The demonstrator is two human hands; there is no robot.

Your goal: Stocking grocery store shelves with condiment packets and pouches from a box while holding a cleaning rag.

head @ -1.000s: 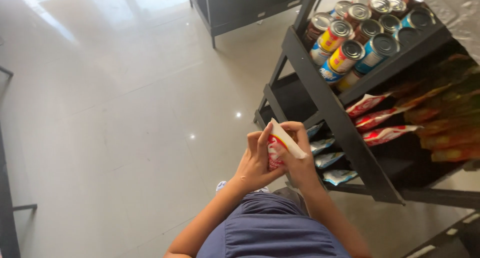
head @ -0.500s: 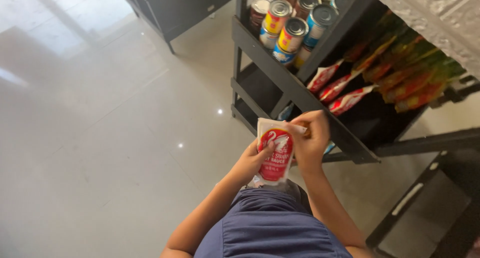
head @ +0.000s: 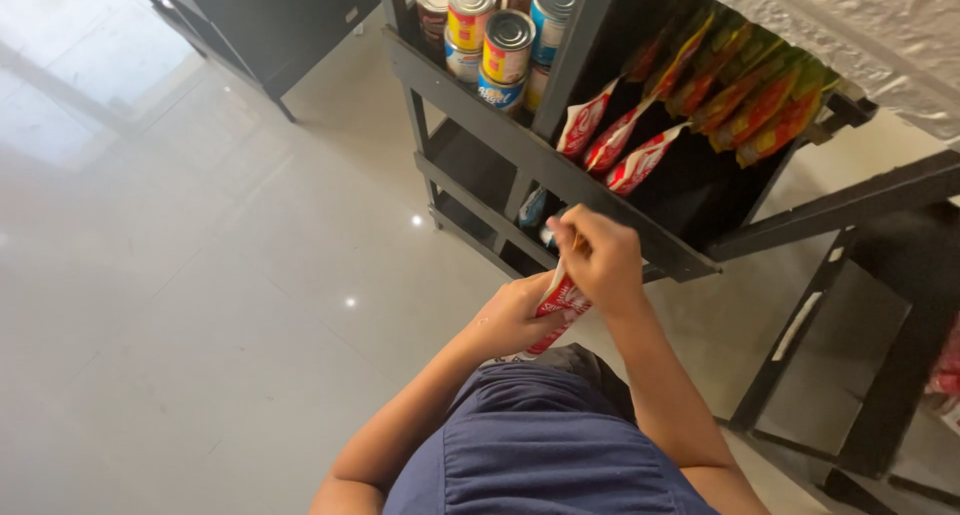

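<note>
I hold a red and white flat packet (head: 556, 310) between both hands, in front of my body. My left hand (head: 512, 320) grips its lower part from the left. My right hand (head: 598, 255) pinches its upper edge from above and covers much of it. Just beyond my hands stands a dark slanted shelf rack (head: 520, 140). More red and white packets (head: 618, 140) lean in a row on the rack's middle shelf.
Several tin cans (head: 497, 30) fill the rack's top left section. Orange and green packets (head: 755, 100) hang at its top right. A second dark stand (head: 850, 360) sits at the right. Glossy pale floor tiles (head: 200, 275) spread to the left, with another dark rack (head: 290, 25) behind.
The packet's face was turned towards me; now it is edge-on and my right hand has closed over its top. My view has swung left, bringing the rack closer and more central.
</note>
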